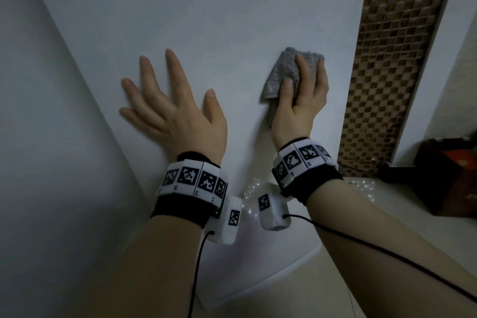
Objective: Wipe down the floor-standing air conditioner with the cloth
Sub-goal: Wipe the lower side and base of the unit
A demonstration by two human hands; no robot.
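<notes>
The white air conditioner [206, 8] fills most of the view as a tall flat panel, with a second face [38, 137] angling away on the left. My left hand [173, 111] lies flat against the front panel, fingers spread, holding nothing. To its right, my right hand [302, 100] presses a grey cloth [284, 72] against the same panel, fingers over the cloth. Both wrists carry white bands with black square markers and black cables.
A strip of brown and gold mosaic tile [387, 59] runs up the wall right of the unit. A dark reddish box [449, 175] sits on a pale ledge at the right. Pale floor [296, 292] shows below the unit's base.
</notes>
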